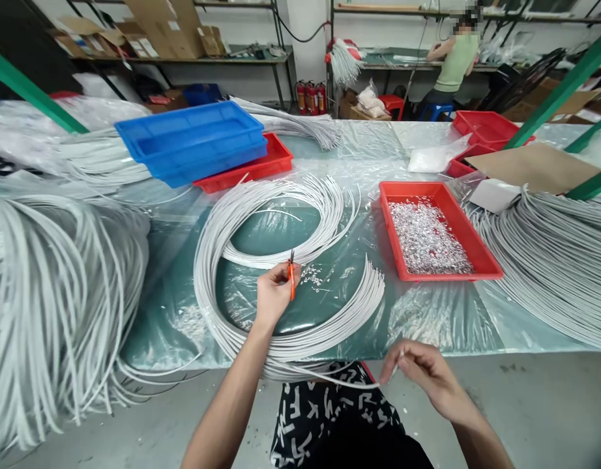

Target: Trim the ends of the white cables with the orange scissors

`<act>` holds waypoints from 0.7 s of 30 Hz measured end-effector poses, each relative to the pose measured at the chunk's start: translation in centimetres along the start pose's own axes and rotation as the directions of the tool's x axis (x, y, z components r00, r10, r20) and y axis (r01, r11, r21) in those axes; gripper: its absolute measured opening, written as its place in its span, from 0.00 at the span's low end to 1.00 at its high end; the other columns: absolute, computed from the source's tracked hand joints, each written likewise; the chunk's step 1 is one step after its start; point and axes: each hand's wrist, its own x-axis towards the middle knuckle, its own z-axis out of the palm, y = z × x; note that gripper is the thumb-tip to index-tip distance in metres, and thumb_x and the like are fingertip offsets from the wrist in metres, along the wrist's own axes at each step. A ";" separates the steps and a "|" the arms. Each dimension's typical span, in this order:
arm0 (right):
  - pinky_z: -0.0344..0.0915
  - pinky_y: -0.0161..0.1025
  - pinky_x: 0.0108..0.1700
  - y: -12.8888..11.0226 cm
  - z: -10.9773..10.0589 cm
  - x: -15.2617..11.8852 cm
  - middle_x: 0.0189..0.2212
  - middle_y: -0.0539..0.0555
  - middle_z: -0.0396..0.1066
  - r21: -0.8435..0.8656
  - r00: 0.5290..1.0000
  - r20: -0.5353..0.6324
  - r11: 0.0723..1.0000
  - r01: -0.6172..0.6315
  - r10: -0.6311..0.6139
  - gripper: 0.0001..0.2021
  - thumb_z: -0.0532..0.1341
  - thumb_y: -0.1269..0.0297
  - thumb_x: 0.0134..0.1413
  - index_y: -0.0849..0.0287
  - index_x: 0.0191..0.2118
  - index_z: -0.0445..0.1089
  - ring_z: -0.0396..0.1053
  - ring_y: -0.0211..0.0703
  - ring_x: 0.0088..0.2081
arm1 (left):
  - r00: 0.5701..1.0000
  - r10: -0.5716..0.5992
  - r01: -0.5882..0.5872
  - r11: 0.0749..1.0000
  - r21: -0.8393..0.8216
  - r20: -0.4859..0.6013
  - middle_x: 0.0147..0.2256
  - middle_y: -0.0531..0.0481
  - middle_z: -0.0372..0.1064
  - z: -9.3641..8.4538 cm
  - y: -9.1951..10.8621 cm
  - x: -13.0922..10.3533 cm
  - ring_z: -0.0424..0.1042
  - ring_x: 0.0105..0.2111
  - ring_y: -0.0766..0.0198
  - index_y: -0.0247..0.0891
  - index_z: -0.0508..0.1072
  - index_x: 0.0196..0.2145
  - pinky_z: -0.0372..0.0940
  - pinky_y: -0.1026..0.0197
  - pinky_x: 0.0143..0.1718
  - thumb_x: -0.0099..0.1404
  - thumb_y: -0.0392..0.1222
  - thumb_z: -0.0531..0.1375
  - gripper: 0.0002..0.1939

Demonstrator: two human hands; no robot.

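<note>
My left hand [272,298] is closed around small orange-handled snips [292,283], their dark tips pointing away from me. It hovers over the middle of a coiled bundle of white cables [206,273] on the table. Near the snips, tiny pale scraps [314,276] are scattered on the plastic cover. My right hand [430,376], in front of the table edge, pinches the end of a single white cable [347,385] that runs out of the bundle. The fingers partly hide that end.
A red tray [447,277] of small shiny metal pieces stands to the right. Large cable piles lie at left [60,293] and right [564,260]. Blue trays [193,156] rest on a red one [276,166] behind the coil. A person [452,62] sits at a far bench.
</note>
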 end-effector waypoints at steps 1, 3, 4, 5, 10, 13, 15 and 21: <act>0.68 0.40 0.38 0.5 -0.1 -1.1 0.32 0.59 0.79 0.049 0.998 0.039 0.997 -0.054 0.052 0.15 0.57 0.55 0.65 0.60 0.37 0.76 0.74 0.45 0.34 | 1.000 0.000 0.000 1.000 0.003 0.006 0.25 0.52 0.70 0.0 0.0 0.0 0.64 0.23 0.69 0.33 0.77 0.30 0.61 0.66 0.28 0.54 0.41 0.65 0.08; 0.70 0.42 0.38 2.3 -0.1 -2.6 0.34 0.62 0.79 0.140 0.982 0.059 0.973 -0.184 0.177 0.18 0.58 0.52 0.64 0.62 0.36 0.77 0.75 0.46 0.33 | 1.000 -0.002 0.002 1.000 0.013 0.016 0.26 0.51 0.72 0.1 0.0 -0.1 0.65 0.24 0.68 0.32 0.78 0.30 0.62 0.66 0.29 0.53 0.41 0.65 0.09; 0.70 0.43 0.38 3.6 0.0 -3.0 0.35 0.62 0.79 0.178 0.969 0.035 0.952 -0.249 0.246 0.19 0.59 0.50 0.63 0.62 0.36 0.78 0.75 0.45 0.32 | 1.000 -0.004 0.003 1.000 0.018 0.018 0.26 0.51 0.72 0.1 0.0 -0.1 0.65 0.25 0.68 0.32 0.78 0.31 0.63 0.66 0.30 0.54 0.41 0.65 0.09; 0.71 0.43 0.38 5.0 0.0 -3.2 0.34 0.62 0.79 0.201 0.949 -0.007 0.930 -0.308 0.316 0.21 0.59 0.47 0.61 0.62 0.36 0.77 0.75 0.46 0.32 | 1.000 -0.005 0.004 1.000 0.022 0.020 0.26 0.50 0.72 0.1 0.1 -0.1 0.66 0.25 0.68 0.32 0.78 0.31 0.63 0.65 0.30 0.54 0.41 0.65 0.09; 0.70 0.43 0.36 8.8 -0.5 -3.0 0.31 0.63 0.78 -0.136 0.884 -0.133 0.876 -0.463 0.447 0.32 0.57 0.34 0.53 0.65 0.33 0.77 0.76 0.51 0.34 | 1.000 -0.001 0.001 1.000 0.018 0.019 0.25 0.51 0.72 -0.1 0.2 -0.1 0.64 0.24 0.69 0.32 0.78 0.31 0.62 0.65 0.29 0.54 0.41 0.66 0.09; 0.68 0.38 0.33 5.4 -0.4 -2.7 0.32 0.59 0.79 -0.270 0.854 0.167 0.856 -0.440 0.492 0.27 0.55 0.41 0.61 0.63 0.36 0.78 0.75 0.46 0.32 | 1.000 -0.012 0.011 1.000 0.014 0.021 0.25 0.52 0.71 -0.2 0.3 -0.1 0.63 0.23 0.69 0.33 0.78 0.31 0.62 0.66 0.28 0.54 0.41 0.66 0.09; 0.66 0.36 0.32 2.2 -0.3 -1.8 0.30 0.55 0.79 -0.348 0.882 0.244 0.885 -0.308 0.403 0.21 0.56 0.48 0.63 0.60 0.39 0.77 0.74 0.43 0.30 | 1.000 -0.011 0.010 1.000 0.012 0.018 0.25 0.52 0.71 -0.1 0.3 -0.2 0.64 0.23 0.69 0.33 0.78 0.31 0.62 0.66 0.28 0.54 0.41 0.65 0.09; 0.59 0.37 0.30 -0.8 -3.2 4.5 0.26 0.50 0.72 -0.799 0.963 -0.265 0.571 -0.188 -0.054 0.14 0.58 0.55 0.63 0.56 0.47 0.74 0.66 0.40 0.25 | 1.000 -0.018 0.018 1.000 0.006 0.011 0.25 0.51 0.71 -0.1 0.3 -0.2 0.66 0.24 0.68 0.33 0.78 0.31 0.62 0.66 0.28 0.54 0.41 0.66 0.08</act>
